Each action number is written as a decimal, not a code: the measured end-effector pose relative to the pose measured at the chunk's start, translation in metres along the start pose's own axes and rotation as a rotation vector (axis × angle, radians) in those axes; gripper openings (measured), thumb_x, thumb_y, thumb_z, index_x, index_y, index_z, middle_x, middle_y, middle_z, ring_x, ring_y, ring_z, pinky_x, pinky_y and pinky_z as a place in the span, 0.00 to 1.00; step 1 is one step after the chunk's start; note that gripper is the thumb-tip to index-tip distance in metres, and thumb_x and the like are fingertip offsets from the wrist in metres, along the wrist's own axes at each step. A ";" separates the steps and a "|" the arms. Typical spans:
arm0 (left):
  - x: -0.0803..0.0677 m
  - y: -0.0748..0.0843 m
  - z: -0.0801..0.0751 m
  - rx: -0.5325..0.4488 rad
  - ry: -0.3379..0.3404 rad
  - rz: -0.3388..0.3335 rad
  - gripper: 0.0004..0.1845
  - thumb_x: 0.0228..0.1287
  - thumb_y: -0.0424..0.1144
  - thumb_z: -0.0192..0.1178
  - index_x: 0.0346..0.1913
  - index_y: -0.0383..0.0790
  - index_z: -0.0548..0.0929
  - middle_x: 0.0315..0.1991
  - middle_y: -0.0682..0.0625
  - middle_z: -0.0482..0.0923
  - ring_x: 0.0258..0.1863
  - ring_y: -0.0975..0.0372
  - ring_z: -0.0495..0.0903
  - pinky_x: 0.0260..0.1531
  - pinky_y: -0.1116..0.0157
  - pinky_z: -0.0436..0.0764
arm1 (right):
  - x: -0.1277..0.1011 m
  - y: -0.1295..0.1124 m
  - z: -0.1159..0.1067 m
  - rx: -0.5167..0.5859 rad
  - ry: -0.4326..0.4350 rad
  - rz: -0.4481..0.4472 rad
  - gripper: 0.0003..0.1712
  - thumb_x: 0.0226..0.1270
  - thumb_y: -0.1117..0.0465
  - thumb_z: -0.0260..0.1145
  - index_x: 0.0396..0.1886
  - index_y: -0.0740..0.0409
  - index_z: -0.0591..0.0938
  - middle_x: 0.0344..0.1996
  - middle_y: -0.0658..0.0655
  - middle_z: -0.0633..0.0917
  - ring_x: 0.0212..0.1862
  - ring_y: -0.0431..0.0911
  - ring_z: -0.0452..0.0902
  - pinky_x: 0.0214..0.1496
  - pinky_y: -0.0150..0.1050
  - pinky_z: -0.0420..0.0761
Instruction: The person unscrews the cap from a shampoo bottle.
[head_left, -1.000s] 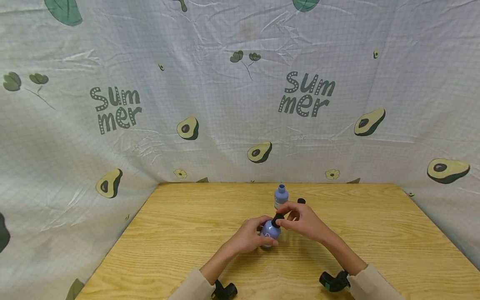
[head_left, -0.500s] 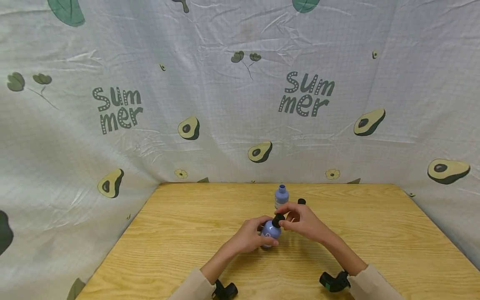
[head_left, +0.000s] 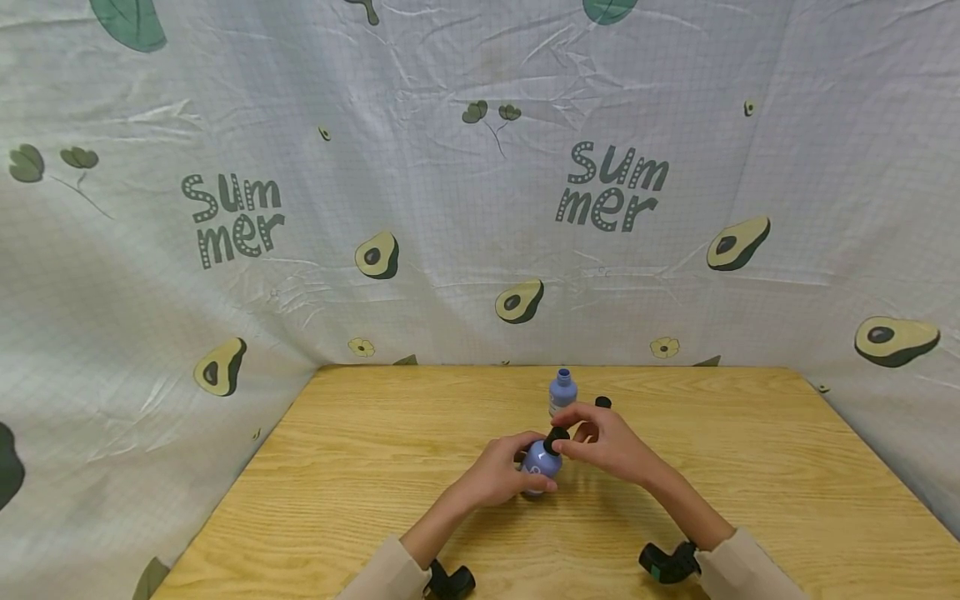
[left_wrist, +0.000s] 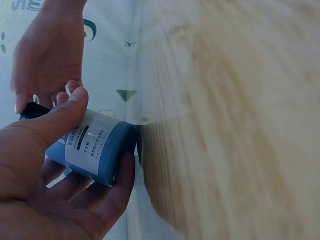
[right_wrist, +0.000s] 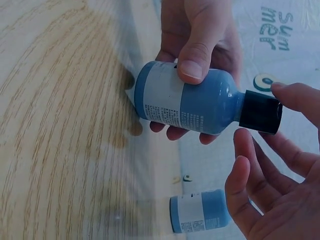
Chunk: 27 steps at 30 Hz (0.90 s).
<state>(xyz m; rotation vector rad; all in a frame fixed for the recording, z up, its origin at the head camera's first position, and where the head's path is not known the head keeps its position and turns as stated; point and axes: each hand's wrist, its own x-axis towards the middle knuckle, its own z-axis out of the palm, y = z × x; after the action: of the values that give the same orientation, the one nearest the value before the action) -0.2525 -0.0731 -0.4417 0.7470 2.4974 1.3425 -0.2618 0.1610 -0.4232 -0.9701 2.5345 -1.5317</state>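
Observation:
My left hand [head_left: 504, 471] grips a small blue bottle [head_left: 540, 468] with a white label, tilted above the wooden table [head_left: 360, 483]. In the left wrist view the thumb lies along the bottle [left_wrist: 92, 145]. My right hand [head_left: 596, 440] pinches the bottle's black cap [head_left: 556, 439]. In the right wrist view its fingertips sit on either side of the cap [right_wrist: 260, 115], and the left hand [right_wrist: 200, 40] wraps the bottle [right_wrist: 185, 102].
A second blue bottle [head_left: 562, 392] stands uncapped just behind the hands, also in the right wrist view [right_wrist: 200, 212]. A loose black cap [head_left: 602, 402] lies to its right. An avocado-print cloth [head_left: 480, 208] hangs behind and beside the table.

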 end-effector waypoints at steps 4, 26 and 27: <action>0.000 0.000 0.000 0.000 0.001 0.004 0.28 0.63 0.40 0.75 0.66 0.44 0.80 0.56 0.45 0.84 0.52 0.55 0.85 0.45 0.65 0.83 | 0.000 0.000 0.000 -0.031 0.016 0.017 0.18 0.71 0.58 0.70 0.54 0.65 0.83 0.48 0.63 0.85 0.36 0.38 0.79 0.36 0.34 0.81; 0.000 0.000 -0.001 0.001 -0.002 -0.005 0.29 0.64 0.41 0.74 0.67 0.44 0.80 0.58 0.45 0.84 0.55 0.53 0.84 0.47 0.62 0.84 | 0.001 -0.001 0.000 0.023 -0.007 -0.002 0.21 0.72 0.59 0.69 0.59 0.66 0.81 0.53 0.69 0.83 0.37 0.39 0.80 0.40 0.35 0.83; 0.000 0.000 -0.001 0.001 -0.002 -0.004 0.29 0.64 0.41 0.74 0.67 0.44 0.80 0.58 0.45 0.84 0.55 0.53 0.84 0.47 0.63 0.84 | 0.001 -0.001 0.000 0.013 -0.001 0.007 0.20 0.72 0.59 0.69 0.57 0.66 0.81 0.52 0.68 0.84 0.37 0.39 0.80 0.39 0.35 0.83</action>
<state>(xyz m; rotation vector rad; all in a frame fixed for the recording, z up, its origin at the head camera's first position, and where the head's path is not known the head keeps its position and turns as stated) -0.2529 -0.0734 -0.4410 0.7427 2.4967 1.3394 -0.2617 0.1603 -0.4221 -0.9596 2.5216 -1.5436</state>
